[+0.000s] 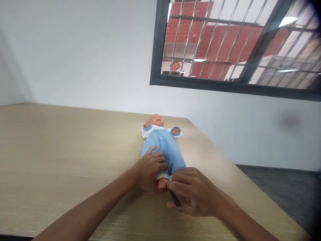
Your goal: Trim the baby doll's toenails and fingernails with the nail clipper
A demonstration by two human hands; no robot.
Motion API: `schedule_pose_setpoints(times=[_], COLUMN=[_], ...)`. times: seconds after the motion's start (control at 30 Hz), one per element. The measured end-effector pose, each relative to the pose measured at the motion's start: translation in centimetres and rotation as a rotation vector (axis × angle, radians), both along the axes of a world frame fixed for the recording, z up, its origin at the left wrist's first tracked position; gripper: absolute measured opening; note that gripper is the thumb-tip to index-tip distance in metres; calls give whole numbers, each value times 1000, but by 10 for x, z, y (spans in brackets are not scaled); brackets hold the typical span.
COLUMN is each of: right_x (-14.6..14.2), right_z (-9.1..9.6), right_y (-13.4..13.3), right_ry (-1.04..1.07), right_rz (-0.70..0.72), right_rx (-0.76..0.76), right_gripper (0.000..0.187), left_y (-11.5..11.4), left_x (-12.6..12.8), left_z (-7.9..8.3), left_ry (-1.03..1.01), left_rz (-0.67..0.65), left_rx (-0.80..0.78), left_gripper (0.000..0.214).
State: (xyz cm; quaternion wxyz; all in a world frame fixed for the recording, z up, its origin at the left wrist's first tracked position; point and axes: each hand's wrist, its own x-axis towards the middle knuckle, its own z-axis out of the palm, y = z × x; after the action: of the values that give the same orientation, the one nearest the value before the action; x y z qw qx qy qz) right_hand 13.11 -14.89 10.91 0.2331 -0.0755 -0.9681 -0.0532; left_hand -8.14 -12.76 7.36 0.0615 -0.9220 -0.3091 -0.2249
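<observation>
A baby doll point(164, 142) in a light blue outfit with white trim lies on its back, its head toward the wall and its feet toward me. My left hand point(151, 169) is closed around the doll's lower leg, its thumb side resting on the blue cloth. The bare foot point(162, 183) pokes out between my hands. In my right hand point(197, 190) is a dark slim tool point(174, 197), with its upper end at the doll's toes. My fingers cover part of it, so its exact kind is not clear. The doll's other foot is hidden behind my right hand.
The doll lies on a pale wood-grain table point(75, 150), whose right edge slants down toward the dark floor point(271, 190). Behind stands a white wall point(87, 50) with a dark-framed, barred window point(200, 82) at upper right.
</observation>
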Motion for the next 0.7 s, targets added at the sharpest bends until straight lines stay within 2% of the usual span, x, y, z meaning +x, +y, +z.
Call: schedule_pose_setpoints(times=[0.2, 0.37, 0.57, 0.7], right_x=[0, 0, 0, -1], right_z=[0, -1, -3, -1], right_y=[1, 1, 1, 0], right_ry=[-10, -1, 0, 0], right_rz=[-3, 2, -13, -8], right_rx=[-4, -31, 30, 7], right_gripper=[34, 28, 31, 34], left_y=[0, 0, 0, 1], left_x=[0, 0, 0, 0], left_z=[-1, 0, -1, -2], left_ry=[9, 8, 4, 5], left_rz=[6, 7, 2, 0], left_rx=[-2, -4, -5, -4], left_gripper=[36, 35, 36, 38])
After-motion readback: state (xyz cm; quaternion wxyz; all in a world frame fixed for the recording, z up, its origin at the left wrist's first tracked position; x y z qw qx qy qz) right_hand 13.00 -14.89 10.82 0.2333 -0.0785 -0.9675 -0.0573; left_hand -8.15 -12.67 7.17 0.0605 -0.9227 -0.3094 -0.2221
